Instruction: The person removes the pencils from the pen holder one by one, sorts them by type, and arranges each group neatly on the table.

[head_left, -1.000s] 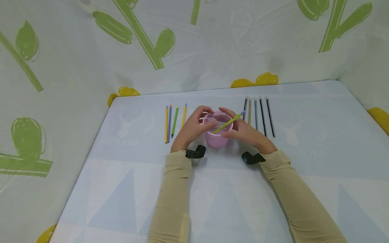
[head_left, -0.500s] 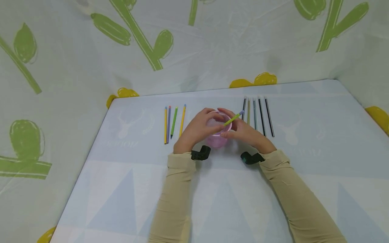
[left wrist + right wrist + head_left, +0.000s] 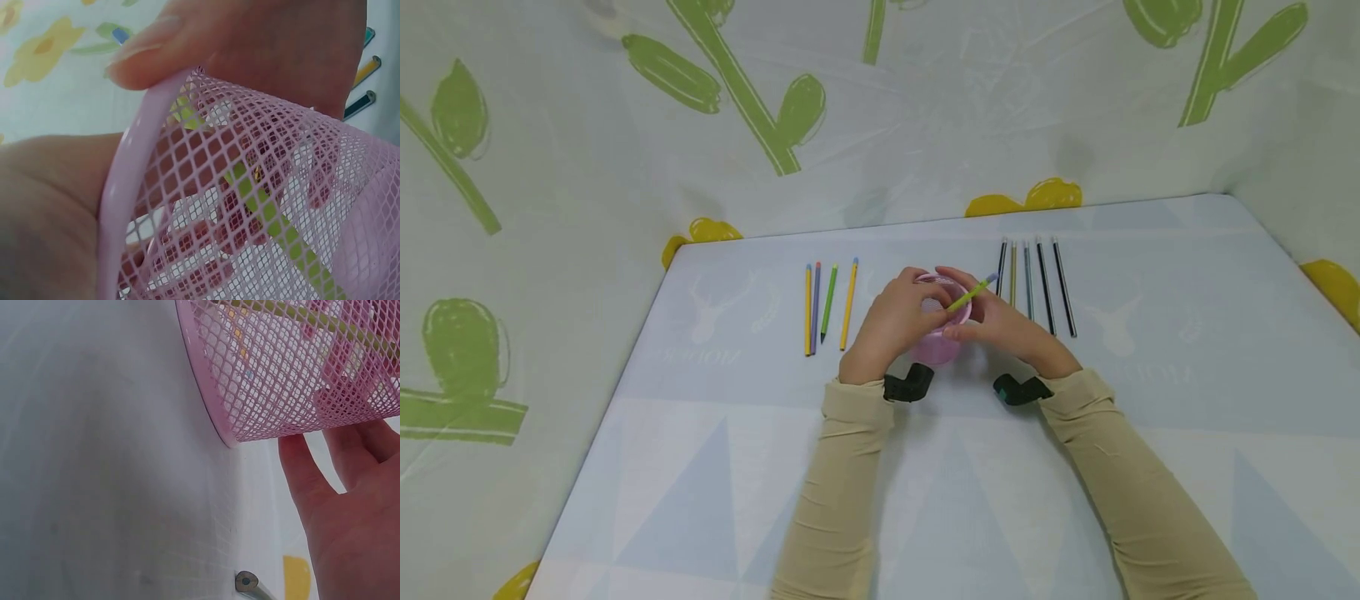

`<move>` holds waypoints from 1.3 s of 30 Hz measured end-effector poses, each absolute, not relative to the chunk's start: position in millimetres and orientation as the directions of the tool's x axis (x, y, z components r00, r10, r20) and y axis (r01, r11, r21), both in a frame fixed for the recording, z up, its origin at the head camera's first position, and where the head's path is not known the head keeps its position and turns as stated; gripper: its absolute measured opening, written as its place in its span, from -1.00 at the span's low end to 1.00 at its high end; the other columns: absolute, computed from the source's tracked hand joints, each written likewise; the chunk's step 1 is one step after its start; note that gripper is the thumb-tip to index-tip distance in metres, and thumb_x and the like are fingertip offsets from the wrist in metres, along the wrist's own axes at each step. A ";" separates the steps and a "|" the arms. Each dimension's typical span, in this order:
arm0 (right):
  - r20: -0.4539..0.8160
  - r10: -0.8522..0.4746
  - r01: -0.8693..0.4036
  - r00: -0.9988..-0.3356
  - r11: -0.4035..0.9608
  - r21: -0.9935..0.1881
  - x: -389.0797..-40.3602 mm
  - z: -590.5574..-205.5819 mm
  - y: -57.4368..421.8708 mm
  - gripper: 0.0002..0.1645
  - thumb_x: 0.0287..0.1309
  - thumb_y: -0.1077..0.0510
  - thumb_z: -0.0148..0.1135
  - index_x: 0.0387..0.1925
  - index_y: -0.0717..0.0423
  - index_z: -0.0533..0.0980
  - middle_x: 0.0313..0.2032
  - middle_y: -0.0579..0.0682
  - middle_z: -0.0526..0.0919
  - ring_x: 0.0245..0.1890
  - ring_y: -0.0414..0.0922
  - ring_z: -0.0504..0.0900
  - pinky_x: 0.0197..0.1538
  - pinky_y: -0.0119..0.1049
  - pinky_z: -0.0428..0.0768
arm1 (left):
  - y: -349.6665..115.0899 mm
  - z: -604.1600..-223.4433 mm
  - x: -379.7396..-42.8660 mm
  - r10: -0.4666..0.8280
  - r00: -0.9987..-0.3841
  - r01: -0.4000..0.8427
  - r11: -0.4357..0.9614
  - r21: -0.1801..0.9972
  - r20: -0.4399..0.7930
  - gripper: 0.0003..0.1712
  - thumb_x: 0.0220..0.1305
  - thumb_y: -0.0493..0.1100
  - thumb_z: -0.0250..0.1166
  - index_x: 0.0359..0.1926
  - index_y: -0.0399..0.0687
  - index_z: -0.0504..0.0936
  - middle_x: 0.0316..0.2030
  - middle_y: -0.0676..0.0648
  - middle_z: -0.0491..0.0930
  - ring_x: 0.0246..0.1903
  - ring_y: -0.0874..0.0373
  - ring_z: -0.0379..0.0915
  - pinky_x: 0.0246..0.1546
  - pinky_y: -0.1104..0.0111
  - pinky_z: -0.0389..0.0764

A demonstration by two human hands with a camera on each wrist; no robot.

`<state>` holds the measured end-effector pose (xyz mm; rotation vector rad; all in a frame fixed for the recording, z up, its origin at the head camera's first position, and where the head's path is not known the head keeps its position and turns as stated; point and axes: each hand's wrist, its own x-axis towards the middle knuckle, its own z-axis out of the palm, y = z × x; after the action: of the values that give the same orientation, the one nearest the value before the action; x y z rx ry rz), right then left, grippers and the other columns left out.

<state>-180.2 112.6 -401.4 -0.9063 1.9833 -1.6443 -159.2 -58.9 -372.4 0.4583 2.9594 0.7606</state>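
Observation:
A pink mesh pen holder (image 3: 936, 350) stands on the table between the two hands. My right hand (image 3: 1009, 323) holds it from the right side, thumb at the near rim and fingers round the far wall. Inside the holder, a yellow-green pencil (image 3: 973, 292) with a bluish end leans across to the right rim. My left hand (image 3: 895, 323) reaches in over the left rim and pinches this pencil. Through the mesh in the left wrist view, the left thumb (image 3: 50, 178) crosses the pencil (image 3: 284, 234). Part of the left fingers is hidden inside the holder.
Left of the hands lie a yellow pencil (image 3: 808, 310), a purple pencil (image 3: 816, 308), a green pencil (image 3: 829, 302) and another yellow pencil (image 3: 849, 304). Several mostly dark pencils (image 3: 1064, 287) lie in a row to the right. A patterned cloth backdrop (image 3: 955, 108) rises behind the table (image 3: 962, 492).
My left hand has moved right and further into the pen holder, its thumb now over the yellow-green pencil. The pencil's upper end has shifted slightly. My right hand keeps its hold on the pen holder.

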 end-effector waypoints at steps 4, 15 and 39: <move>0.076 -0.700 -0.192 -0.710 0.089 -0.977 -179.2 -400.9 112.4 -0.09 0.03 0.29 0.11 0.35 0.01 -0.11 0.26 0.07 0.11 0.19 0.11 0.19 0.14 0.00 0.26 | -61.2 -372.2 -159.4 0.299 -0.954 0.265 0.819 0.509 0.016 -0.87 0.17 0.00 0.17 -0.30 0.15 0.60 0.09 -0.03 0.31 0.07 0.10 0.27 0.02 0.23 0.37; 0.046 -0.680 -0.176 -0.732 0.123 -0.977 -177.9 -401.0 111.0 -0.11 0.05 0.14 0.17 0.34 -0.04 -0.08 0.30 0.02 0.04 0.22 0.00 0.15 0.16 0.00 0.24 | -70.6 -370.0 -161.6 0.273 -0.962 0.227 0.813 0.537 -0.006 -0.81 0.18 0.00 0.16 -0.25 0.06 0.57 0.03 0.05 0.39 0.00 0.18 0.33 -0.03 0.31 0.39; 0.059 -0.678 -0.199 -0.733 0.131 -0.971 -184.0 -409.9 113.2 -0.10 0.04 0.10 0.20 0.33 -0.16 -0.06 0.24 0.01 0.19 0.23 -0.07 0.15 0.17 -0.04 0.23 | -91.5 -367.7 -164.8 0.135 -0.971 0.237 0.662 0.711 0.198 -0.72 0.26 0.02 0.06 -0.09 0.04 0.50 -0.19 0.13 0.54 -0.16 0.30 0.41 -0.16 0.45 0.44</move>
<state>-184.0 113.2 -409.9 -0.8442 2.0179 -1.6332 -164.8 -91.5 -367.7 0.3355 2.9796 1.3042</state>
